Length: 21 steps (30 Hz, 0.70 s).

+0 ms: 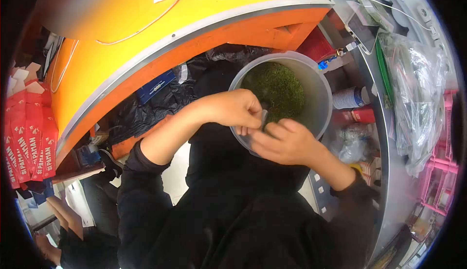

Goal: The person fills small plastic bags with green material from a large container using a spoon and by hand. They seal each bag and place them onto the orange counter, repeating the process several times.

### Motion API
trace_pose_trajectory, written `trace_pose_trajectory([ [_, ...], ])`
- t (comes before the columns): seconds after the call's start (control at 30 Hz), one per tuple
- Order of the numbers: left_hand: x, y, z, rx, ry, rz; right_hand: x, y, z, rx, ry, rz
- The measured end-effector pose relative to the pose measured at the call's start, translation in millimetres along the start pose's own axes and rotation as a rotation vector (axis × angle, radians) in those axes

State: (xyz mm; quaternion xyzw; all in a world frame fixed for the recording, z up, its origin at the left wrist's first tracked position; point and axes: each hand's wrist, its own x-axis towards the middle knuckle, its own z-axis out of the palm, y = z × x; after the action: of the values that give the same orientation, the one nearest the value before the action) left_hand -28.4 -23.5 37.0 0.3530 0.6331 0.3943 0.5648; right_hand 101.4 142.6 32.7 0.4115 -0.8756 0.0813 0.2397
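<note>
A large translucent round tub (318, 81) stands between my knees, with green shredded leafy material (281, 86) inside. Over its near rim my left hand (237, 108) and my right hand (283, 141) meet, fingertips almost together. Between them is a small greyish, see-through item (264, 117), pinched by my left hand's bent fingers. My right hand's fingers are curled close beside it; what they hold, if anything, is hidden.
A yellow table (121, 11) with a white cable curves across the upper left. Red boxes (30, 142) stand at the far left, above another person's arms (65, 218). At right are plastic bags (416, 94), stacked cups (347, 98) and a pink rack (440, 171).
</note>
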Motion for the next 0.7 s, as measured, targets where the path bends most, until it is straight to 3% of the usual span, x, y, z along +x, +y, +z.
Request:
trace_pose_trajectory([
  [0.03,0.3,0.3,-10.3,-0.067,-0.055,0.004,6.4,4.0,-4.1,0.040,0.063,0.044],
  [0.2,2.4,2.6,-15.8,-0.060,-0.114,-0.069,4.5,7.8,-4.8,0.111,-0.163,0.056],
  [0.3,-3.3,15.2,-5.3,0.459,0.013,-0.112,8.2,-2.5,-8.5,0.201,-0.334,0.105],
  [0.33,-6.8,12.0,-2.0,0.698,0.124,0.027,5.5,-5.7,-5.3,0.226,-0.413,0.177],
  [0.37,-9.7,12.2,-2.0,0.604,0.180,0.048,3.1,-8.2,-2.6,0.250,-0.492,0.249],
  [0.43,-17.2,15.1,-5.3,0.415,0.297,0.087,1.2,-9.4,0.8,0.404,-0.260,0.359],
  [0.47,-20.6,5.2,-6.3,0.150,0.228,0.161,0.5,-9.9,3.6,0.483,-0.140,0.415],
  [0.57,-18.0,-27.1,21.5,0.304,0.238,0.452,1.7,-12.4,19.2,0.754,-0.016,0.509],
  [0.6,-27.0,-18.0,21.4,0.106,0.153,0.154,5.3,-10.6,27.2,0.856,0.163,0.547],
  [0.63,-30.3,-24.1,18.1,-0.054,0.287,0.187,9.4,1.5,25.8,0.751,0.256,0.561],
  [0.7,-37.5,-45.0,11.7,-0.381,0.554,0.242,-0.4,13.3,38.9,0.598,0.090,0.938],
])
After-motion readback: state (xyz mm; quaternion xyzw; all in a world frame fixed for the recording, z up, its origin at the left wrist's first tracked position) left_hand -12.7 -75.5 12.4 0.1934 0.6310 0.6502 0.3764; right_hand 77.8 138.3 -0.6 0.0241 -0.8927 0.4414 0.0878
